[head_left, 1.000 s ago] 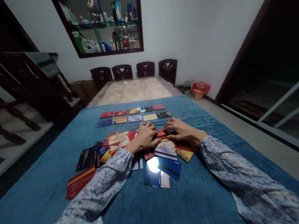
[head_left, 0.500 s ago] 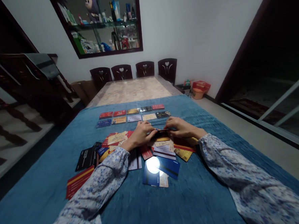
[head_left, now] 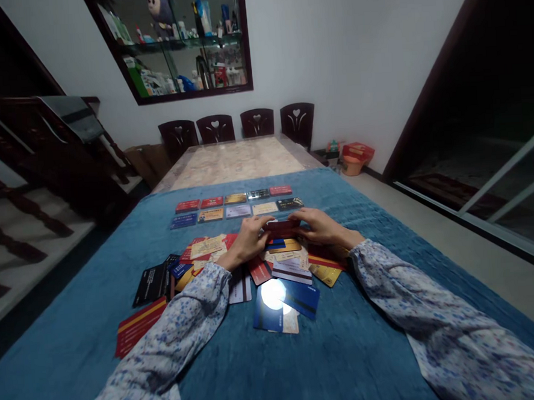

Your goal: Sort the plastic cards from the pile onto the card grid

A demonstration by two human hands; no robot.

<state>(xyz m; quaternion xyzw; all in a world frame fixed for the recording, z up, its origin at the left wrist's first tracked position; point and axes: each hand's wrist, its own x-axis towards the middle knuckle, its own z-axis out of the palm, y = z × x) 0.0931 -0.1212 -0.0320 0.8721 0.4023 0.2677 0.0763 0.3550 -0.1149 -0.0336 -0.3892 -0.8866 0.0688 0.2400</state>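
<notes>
My left hand (head_left: 248,242) and my right hand (head_left: 319,226) hold a dark red card (head_left: 283,225) between them, one at each end, tilted up above a loose pile. Under it lie gold, blue, red and white cards, among them a white card with a dark stripe (head_left: 292,271). Nearer to me, blue cards (head_left: 302,297) overlap, one under a bright glare. Black cards (head_left: 151,284) and a red card with a yellow stripe (head_left: 141,322) lie left of my left forearm. Beyond my hands, cards stand in two rows, with a gold one (head_left: 235,198) in the far row.
A blue cloth (head_left: 348,352) covers the near part of the table, and the marbled top (head_left: 241,159) shows at the far end. Dark chairs (head_left: 216,129) line the wall below a shelf niche (head_left: 185,45). An orange bucket (head_left: 352,166) stands on the floor at the right.
The card between my hands has turned from nearly edge-on to showing its dark red face. Both hands have shifted slightly, and the view has moved a little.
</notes>
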